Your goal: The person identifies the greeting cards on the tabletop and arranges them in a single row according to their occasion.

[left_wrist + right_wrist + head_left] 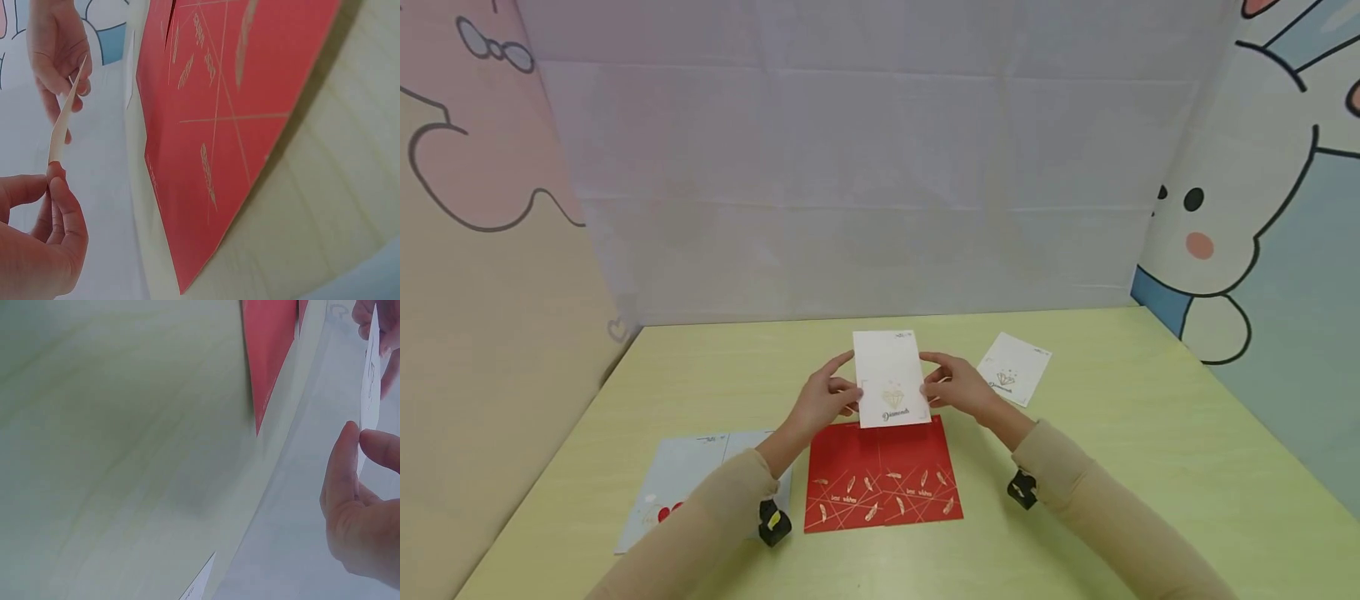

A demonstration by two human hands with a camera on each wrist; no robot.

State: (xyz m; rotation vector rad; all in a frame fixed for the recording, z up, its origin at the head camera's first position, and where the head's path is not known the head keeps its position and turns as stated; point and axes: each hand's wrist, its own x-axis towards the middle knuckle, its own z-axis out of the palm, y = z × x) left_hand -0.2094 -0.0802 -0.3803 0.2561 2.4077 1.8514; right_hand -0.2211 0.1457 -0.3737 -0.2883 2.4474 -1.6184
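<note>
Between both hands a white card (891,375) with a gold diamond drawing and the word "Diamonds" is held up off the table. The left hand (823,398) pinches its left edge between thumb and fingers; in the left wrist view the same left hand (47,231) grips the card (65,119) seen edge-on. At the right edge the right hand (958,385) pinches it, as the right hand (362,506) also shows in the right wrist view. Below the card, two red cards (883,483) with gold feathers and "best wishes" lie side by side, their far edge partly covered.
A second white diamond card (1017,368) lies tilted at the back right, beyond the right hand. Pale blue cards (677,467) with red shapes lie on the left, partly under the left sleeve. The light yellow-green table (1150,433) ends at a white cloth backdrop (880,167).
</note>
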